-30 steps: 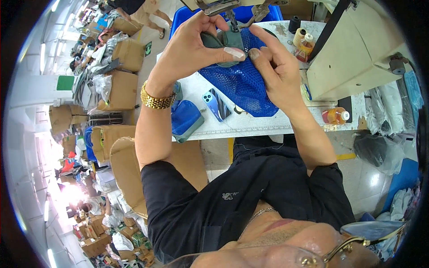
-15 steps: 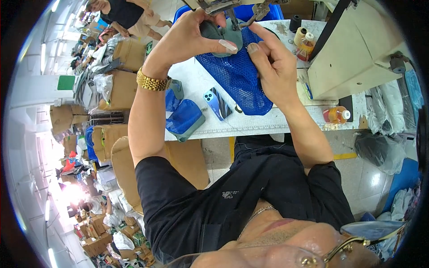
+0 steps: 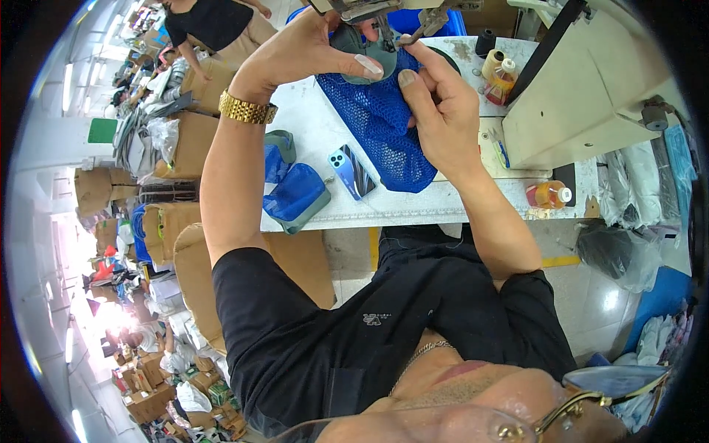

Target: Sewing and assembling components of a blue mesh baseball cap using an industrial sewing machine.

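Note:
Blue mesh fabric (image 3: pixel 384 136) joined to a grey-green fabric piece (image 3: pixel 362 60) lies beneath the presser foot (image 3: pixel 387 40) of a sewing machine (image 3: pixel 591 96). My left hand (image 3: pixel 306 55), with a gold watch on its wrist, grips the grey-green piece; the thumb presses on top and some fingers are hidden behind the cloth. On the other side of the presser foot, my right hand (image 3: pixel 447 111) pinches the blue mesh between thumb and forefinger, its fingertip close to the needle area. The mesh drapes down over the white table (image 3: pixel 325 214).
Blue and grey-green pouches (image 3: pixel 299 193) lie on the table left of a phone (image 3: pixel 351 172). Thread spools (image 3: pixel 492 63), a bottle of amber liquid (image 3: pixel 502 81) and another bottle (image 3: pixel 548 194) are at the right. Cardboard boxes (image 3: pixel 177 148) and a person (image 3: pixel 210 29) are at the left.
The whole view has shifted slightly. Both hands keep their hold on the fabric, which sits a little differently under the presser foot. The person at the far left has moved nearer.

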### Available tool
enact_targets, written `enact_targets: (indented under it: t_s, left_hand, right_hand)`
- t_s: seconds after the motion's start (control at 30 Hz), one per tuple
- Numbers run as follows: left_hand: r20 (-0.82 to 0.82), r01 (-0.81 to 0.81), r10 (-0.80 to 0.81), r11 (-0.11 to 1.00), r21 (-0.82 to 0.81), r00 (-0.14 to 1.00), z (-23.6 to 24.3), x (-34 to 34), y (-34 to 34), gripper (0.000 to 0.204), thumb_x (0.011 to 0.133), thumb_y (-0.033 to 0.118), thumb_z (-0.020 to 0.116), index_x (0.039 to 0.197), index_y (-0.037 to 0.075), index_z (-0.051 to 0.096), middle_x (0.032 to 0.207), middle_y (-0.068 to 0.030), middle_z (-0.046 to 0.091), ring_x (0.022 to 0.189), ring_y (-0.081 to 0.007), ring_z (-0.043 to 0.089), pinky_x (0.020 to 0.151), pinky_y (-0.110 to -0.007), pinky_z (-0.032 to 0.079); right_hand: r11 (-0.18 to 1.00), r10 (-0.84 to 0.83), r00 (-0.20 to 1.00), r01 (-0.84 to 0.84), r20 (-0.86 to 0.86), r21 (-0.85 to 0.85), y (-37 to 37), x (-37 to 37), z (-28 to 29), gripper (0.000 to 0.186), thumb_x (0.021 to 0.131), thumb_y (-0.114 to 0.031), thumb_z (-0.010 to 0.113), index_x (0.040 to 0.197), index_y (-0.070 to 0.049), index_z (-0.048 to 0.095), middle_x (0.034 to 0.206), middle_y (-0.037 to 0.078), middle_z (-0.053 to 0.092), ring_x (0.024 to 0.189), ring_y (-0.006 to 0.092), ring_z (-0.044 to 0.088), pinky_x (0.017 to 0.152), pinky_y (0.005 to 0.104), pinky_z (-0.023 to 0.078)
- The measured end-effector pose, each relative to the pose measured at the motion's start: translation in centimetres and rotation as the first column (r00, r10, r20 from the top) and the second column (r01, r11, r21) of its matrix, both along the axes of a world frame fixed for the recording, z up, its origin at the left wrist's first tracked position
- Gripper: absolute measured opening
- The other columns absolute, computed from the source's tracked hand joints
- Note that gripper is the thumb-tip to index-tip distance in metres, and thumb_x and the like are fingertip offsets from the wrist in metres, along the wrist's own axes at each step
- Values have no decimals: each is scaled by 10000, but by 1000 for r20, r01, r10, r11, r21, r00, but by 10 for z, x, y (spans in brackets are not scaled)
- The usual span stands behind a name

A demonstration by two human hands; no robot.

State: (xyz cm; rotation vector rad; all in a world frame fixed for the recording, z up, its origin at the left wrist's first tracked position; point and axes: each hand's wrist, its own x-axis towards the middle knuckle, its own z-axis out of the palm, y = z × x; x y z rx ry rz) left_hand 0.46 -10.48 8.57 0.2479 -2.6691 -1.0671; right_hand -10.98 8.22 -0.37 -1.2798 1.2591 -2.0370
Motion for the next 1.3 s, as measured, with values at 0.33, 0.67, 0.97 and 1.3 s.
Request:
enact_targets:
  t_s: [0.33,0.67,0.97,1.3]
  left_hand:
    - [-145,3,4,999,51,989,4,-1,20,651,678,38,884,1265,33,603,1151,-22,642,1051,-149,573,924,-320,488]
    - [-258,-126,124,992,11,958,-16,8,38,314,778,187,844,947,-11,669,856,-4,664,776,-43,572,703,-199,488]
    - [-223,-58,23,987,-152,975,-11,16,29,211,848,156,782,999,31,702,925,5,644,790,-58,550,665,-197,443]
    - [-320,-87,112,992,91,941,-27,6,48,169,858,116,764,954,31,654,1067,-50,656,931,-82,590,831,-225,492]
  right_hand:
    - [1000,-17,996,18,-82,11,-13,-21,1,299,957,-121,598,1236,-17,613,647,18,593,520,67,535,493,230,432]
    - [959,-230,750,65,-620,-277,12,-30,24,116,833,-152,698,839,-36,696,800,102,679,799,294,619,720,392,474]
    - [944,-329,787,290,-522,-158,5,-31,22,126,795,-163,739,829,-51,691,795,68,688,815,268,621,743,380,477]
    - [970,-240,831,222,-501,-96,-6,-50,18,157,797,-160,746,876,-47,672,846,66,690,844,254,622,754,359,484]
